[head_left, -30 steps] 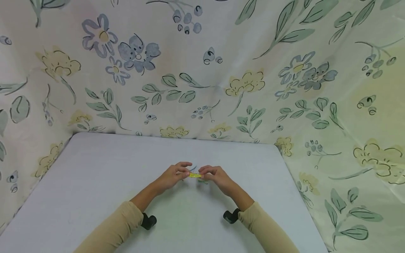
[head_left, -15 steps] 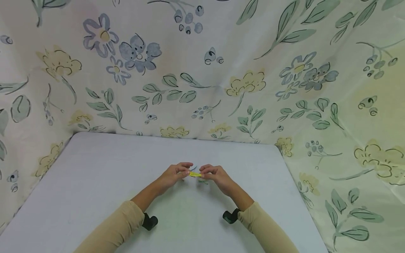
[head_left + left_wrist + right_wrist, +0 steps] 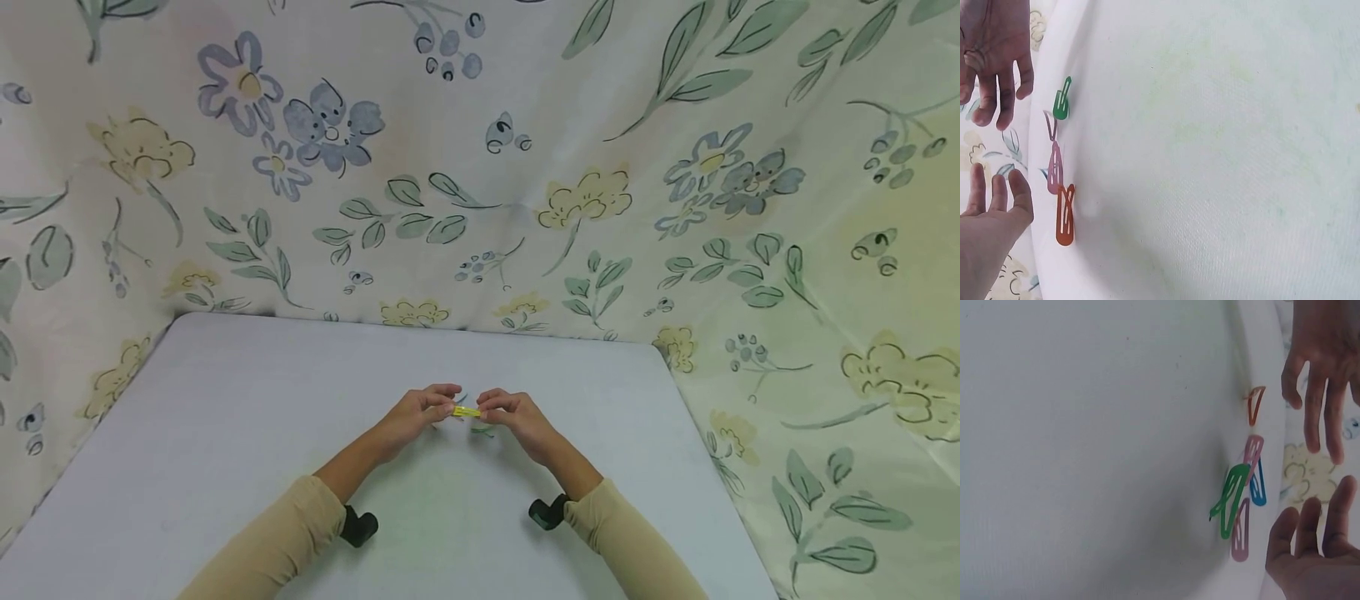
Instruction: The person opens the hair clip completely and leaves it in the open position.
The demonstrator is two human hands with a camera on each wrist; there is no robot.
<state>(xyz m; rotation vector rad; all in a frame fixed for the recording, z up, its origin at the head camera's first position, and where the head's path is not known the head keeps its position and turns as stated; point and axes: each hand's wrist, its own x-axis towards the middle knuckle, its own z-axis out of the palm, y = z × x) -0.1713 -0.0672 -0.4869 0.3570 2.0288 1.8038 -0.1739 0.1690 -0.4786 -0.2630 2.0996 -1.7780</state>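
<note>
In the head view a yellow snap hair clip (image 3: 467, 412) is held between both hands above the table. The left hand (image 3: 408, 418) pinches one end with thumb and fingers; the right hand (image 3: 523, 423) pinches the other. Neither wrist view shows this clip. Beneath the hands lie other hair clips: a green one (image 3: 1232, 499), a blue one (image 3: 1259, 486), a pink one (image 3: 1055, 170), an orange one (image 3: 1065, 220) and a mauve one (image 3: 1241, 534). From the head view the hands partly cover them.
A white table (image 3: 300, 358) with rounded corners spreads under the arms. Floral cloth (image 3: 480, 225) hangs behind it and along both sides. Small black devices (image 3: 360, 527) are strapped at both wrists, below the beige sleeves.
Both hands and the yellow hair clip have shifted very slightly right and up. Half a second ago the clip looked wider, with dark gaps in it; now it looks narrower.
</note>
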